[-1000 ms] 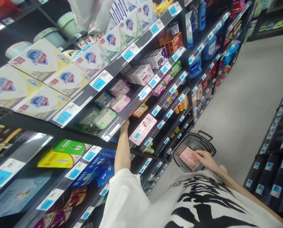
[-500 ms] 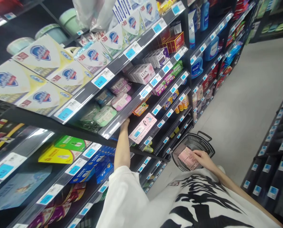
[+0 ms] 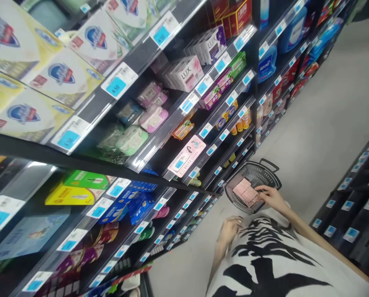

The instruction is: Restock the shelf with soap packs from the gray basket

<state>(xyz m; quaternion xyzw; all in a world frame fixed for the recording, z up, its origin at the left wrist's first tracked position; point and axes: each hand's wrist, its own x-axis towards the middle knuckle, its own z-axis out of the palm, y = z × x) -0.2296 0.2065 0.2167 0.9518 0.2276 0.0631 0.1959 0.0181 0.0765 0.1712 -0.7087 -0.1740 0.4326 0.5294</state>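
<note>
My right hand (image 3: 271,196) reaches into a dark mesh shopping basket (image 3: 258,171) on the floor, its fingers closed on a stack of pink packets (image 3: 245,192) that lies inside. My left hand (image 3: 230,229) hangs low beside my white printed shirt, near the basket, with the fingers loosely curled and nothing visible in them; it is blurred by motion. To the left stand dark store shelves with soap: white LUX boxes (image 3: 184,74), pink and green soap packs (image 3: 153,117), and large yellow-white boxes (image 3: 60,74) on the top shelf.
Blue price tags line every shelf edge (image 3: 119,80). Blue detergent bottles (image 3: 266,62) stand farther down the aisle. A second dark shelf unit (image 3: 357,202) borders the right side. Grey floor (image 3: 320,123) runs between the two.
My left hand has left the shelf edge under the soap packs and dropped down beside my shirt near the basket. The view has tilted down. My right hand stays on the pink packets.
</note>
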